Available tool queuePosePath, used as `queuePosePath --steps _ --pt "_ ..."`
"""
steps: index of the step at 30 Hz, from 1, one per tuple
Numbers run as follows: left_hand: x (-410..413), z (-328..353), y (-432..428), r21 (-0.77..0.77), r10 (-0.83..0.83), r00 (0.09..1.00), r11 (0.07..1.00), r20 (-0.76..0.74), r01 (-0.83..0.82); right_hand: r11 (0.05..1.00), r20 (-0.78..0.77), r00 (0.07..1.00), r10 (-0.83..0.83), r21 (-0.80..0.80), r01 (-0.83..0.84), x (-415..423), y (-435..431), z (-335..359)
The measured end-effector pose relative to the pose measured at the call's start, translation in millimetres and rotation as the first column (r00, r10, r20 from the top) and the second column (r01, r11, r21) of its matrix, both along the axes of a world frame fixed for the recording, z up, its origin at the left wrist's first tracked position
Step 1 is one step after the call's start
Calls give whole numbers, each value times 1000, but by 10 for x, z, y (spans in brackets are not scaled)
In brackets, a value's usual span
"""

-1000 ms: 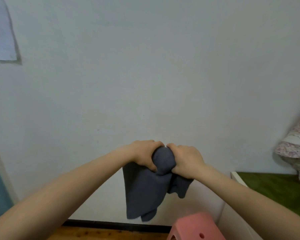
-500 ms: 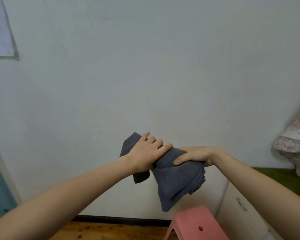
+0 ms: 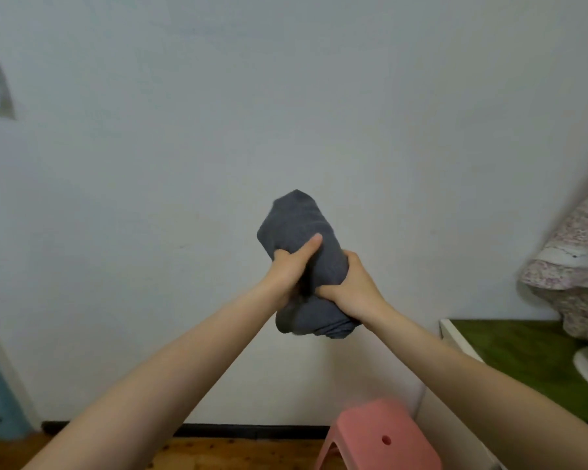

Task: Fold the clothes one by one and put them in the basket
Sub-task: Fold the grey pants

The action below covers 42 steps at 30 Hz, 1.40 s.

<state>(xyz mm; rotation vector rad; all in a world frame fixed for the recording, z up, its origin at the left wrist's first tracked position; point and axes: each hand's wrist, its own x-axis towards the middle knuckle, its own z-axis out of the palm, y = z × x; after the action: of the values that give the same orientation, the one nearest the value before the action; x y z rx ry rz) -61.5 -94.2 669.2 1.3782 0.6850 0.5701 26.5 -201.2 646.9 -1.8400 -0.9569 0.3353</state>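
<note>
Gripping a rolled dark grey garment [image 3: 299, 225] in mid-air, both hands close round its lower half in front of a pale wall [image 3: 286, 96]. The left hand [image 3: 286, 273] wraps it from nine o'clock, thumb lying up the front; its fingers are hidden behind the cloth. The right hand [image 3: 353, 290] clasps it from four o'clock, fingers curled into the fabric, just beside the left. The bundle stands tilted, its top towards eleven o'clock. A pink stool [image 3: 377, 439] sits on the wooden floor [image 3: 235, 452] at five o'clock of the bundle, a green-topped table [image 3: 523, 347] at four, and floral cloth [image 3: 571, 266] at three.
</note>
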Motion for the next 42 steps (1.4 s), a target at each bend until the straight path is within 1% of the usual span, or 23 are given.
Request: queuePosePath --steps 3,5,7,9,13,14,15,16,17,18,19,20,21,23,25,27,29,31,34,36,38,40,42 --pt "-111 66 194 -301 60 960 953 274 26 993 240 964 111 -67 -97 -118 -90 27" --pt "-153 48 265 -374 109 917 926 385 46 987 249 955 160 -50 -152 -104 -135 23" --pt "-162 20 285 -408 149 888 912 435 47 979 174 966 190 35 -199 -37 -161 -21" --pt "-162 45 277 -449 167 867 891 469 71 970 47 982 181 159 -186 0 -176 -91" --pt "-127 129 192 -402 215 883 915 417 -33 944 -175 973 147 318 -85 -39 -122 -305" --pt "-113 132 174 -395 226 879 917 420 -47 931 -284 951 125 364 -13 -52 -104 -347" --pt "-100 131 162 -401 238 867 915 438 -49 915 -437 894 101 394 89 -43 -88 -388" --pt "-101 123 154 -416 248 852 908 461 -39 899 -610 784 113 399 181 -24 -76 -426" --pt "-103 113 132 -439 253 835 899 489 -15 897 -764 625 161 377 230 -16 -81 -451" --pt "-95 93 113 -459 252 817 888 518 17 909 -873 434 224 348 231 -26 -96 -486" --pt "-84 68 95 -471 244 801 880 546 53 912 -921 252 297 352 212 -45 -113 -537" --pt "-78 30 81 -481 240 789 873 565 79 897 -916 128 380 399 192 -67 -128 -594" --pt "-68 -3 66 -493 234 781 863 579 107 863 -881 56 470 472 179 -95 -146 -627" --pt "-88 -50 50 -513 213 761 839 613 179 795 -814 1 581 568 214 -137 -141 -641" --pt "-126 -49 27 -507 170 749 826 640 246 745 -797 26 604 576 336 -159 -157 -581" --pt "-172 -57 27 -505 159 756 825 636 252 715 -822 135 554 552 429 -94 -169 -515" --pt "-243 -85 81 -520 162 773 820 614 241 736 -841 252 478 540 408 26 -212 -444" --pt "-340 -149 193 -532 149 817 820 557 213 789 -863 324 388 493 368 153 -245 -419" --pt "-519 -260 372 -481 66 909 863 411 155 875 -862 463 209 376 305 289 -333 -459" --pt "-632 -321 445 -434 -16 942 885 334 169 905 -838 530 129 318 282 348 -391 -530" --pt "-705 -404 454 -310 -113 979 937 169 162 925 -813 579 68 268 268 352 -446 -629" --pt "-718 -530 397 -134 -194 980 973 -37 188 948 -782 623 32 221 229 332 -490 -733" --pt "-703 -732 342 -63 -173 974 984 -150 165 966 -755 656 7 174 190 307 -516 -873"
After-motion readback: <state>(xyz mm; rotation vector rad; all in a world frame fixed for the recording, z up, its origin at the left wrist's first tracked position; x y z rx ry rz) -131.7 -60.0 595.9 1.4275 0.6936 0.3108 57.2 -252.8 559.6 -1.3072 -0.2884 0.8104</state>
